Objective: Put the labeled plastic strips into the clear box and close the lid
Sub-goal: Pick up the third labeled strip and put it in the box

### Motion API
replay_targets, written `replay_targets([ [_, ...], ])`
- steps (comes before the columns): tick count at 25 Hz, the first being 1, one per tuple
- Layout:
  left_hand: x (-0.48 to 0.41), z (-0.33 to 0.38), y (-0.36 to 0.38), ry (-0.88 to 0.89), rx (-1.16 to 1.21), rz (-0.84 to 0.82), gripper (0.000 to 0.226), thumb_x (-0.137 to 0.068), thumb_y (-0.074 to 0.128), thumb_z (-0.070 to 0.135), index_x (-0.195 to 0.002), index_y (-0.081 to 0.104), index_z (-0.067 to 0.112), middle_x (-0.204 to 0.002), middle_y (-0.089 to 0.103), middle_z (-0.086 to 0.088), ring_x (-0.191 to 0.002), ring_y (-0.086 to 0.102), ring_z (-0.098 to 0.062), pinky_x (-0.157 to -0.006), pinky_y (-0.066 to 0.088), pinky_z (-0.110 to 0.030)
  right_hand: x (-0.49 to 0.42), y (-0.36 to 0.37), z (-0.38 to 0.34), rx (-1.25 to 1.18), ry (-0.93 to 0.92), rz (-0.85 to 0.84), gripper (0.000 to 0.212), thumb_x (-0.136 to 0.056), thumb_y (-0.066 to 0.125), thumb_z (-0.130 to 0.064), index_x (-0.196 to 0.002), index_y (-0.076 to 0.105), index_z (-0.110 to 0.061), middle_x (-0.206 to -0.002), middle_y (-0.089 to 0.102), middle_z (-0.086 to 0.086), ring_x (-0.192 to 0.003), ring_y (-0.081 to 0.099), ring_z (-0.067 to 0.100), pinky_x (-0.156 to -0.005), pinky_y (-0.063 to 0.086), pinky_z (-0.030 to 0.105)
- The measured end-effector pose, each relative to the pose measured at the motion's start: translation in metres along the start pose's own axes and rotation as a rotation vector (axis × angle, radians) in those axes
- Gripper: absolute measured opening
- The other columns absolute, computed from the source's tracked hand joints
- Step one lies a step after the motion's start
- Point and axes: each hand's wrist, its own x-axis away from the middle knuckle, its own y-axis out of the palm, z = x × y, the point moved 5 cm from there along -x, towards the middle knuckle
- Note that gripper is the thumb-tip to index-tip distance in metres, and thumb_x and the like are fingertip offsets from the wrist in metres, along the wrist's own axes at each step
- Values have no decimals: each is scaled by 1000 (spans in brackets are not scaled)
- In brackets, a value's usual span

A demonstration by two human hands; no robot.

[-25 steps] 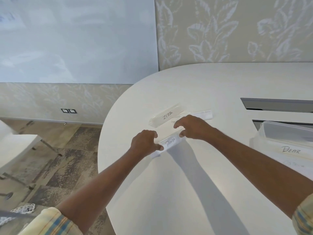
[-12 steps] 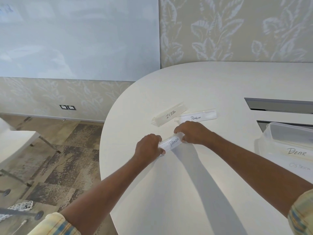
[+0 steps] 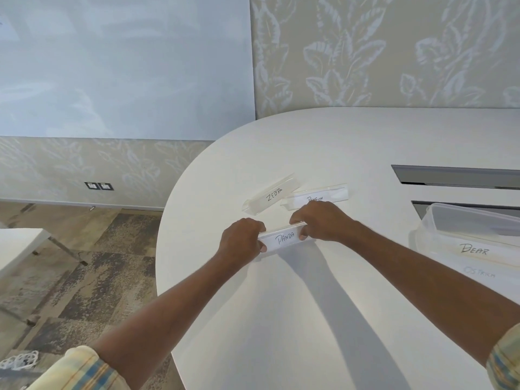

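PANDA strip (image 3: pixel 284 238) sits near the rounded left end of the white table (image 3: pixel 281 319), held at both ends. Left hand (image 3: pixel 242 240) grips its left end, fingers curled over the top edge and thumb under. Right hand (image 3: pixel 320 220) pinches the right end, fingers over the back edge and thumb on the front face. Strip runs roughly level, label facing the camera; cannot tell if it touches the tabletop or is just off it, dark shadow right under it. Behind it, ZEBRA strip (image 3: pixel 271 197) lies flat on the table, angled up to the right. PENGUIN strip (image 3: pixel 333 192) lies just right of ZEBRA, near ends almost touching, its lower edge partly covered by the right hand's knuckles. Clear box (image 3: pixel 464 220) is at the right edge of frame, well apart from the hands, top open. BEAR strip (image 3: pixel 475 249) reads through its near wall, and a fainter OSTRICH strip (image 3: pixel 479 273) shows below that; exact layering unclear. Two dark slots (image 3: pixel 455 177) are cut in the table behind the box. Plaid sleeve cuffs (image 3: pixel 76 370) at bottom corners. Whiteboard (image 3: pixel 123 66) and leaf wallpaper (image 3: pixel 380 52) behind, wall sockets (image 3: pixel 99 186) low on the left, patterned floor (image 3: pixel 84 263).
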Motion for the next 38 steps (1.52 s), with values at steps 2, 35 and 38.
replay_targets([
  [2, -3, 9, -4, 24, -2, 7, 42, -84, 78, 23, -125, 72, 25, -121, 71, 0, -115, 66, -27, -81, 46, -33, 7, -4, 8, 8, -1, 31, 34, -77, 81, -29, -110, 74, -31, -103, 74, -8, -102, 63, 20, -72, 43, 33],
  [35, -75, 363, -2, 577, -29, -1, 35, -83, 81, 24, -117, 74, 25, -108, 72, -1, -101, 67, -29, -68, 37, -30, 267, -105, 261, -51, 586, 256, 39, -76, 87, -32, -112, 75, -39, -107, 76, -14, -94, 69, 18, -71, 48, 31],
  [38, -79, 390, 12, 589, -24, -13, 38, -83, 82, 22, -120, 74, 25, -112, 72, -2, -103, 69, -30, -68, 37, -30, 287, -99, 280, -67, 611, 266, 38, -74, 87, -30, -109, 76, -38, -105, 76, -14, -95, 68, 19, -73, 52, 32],
])
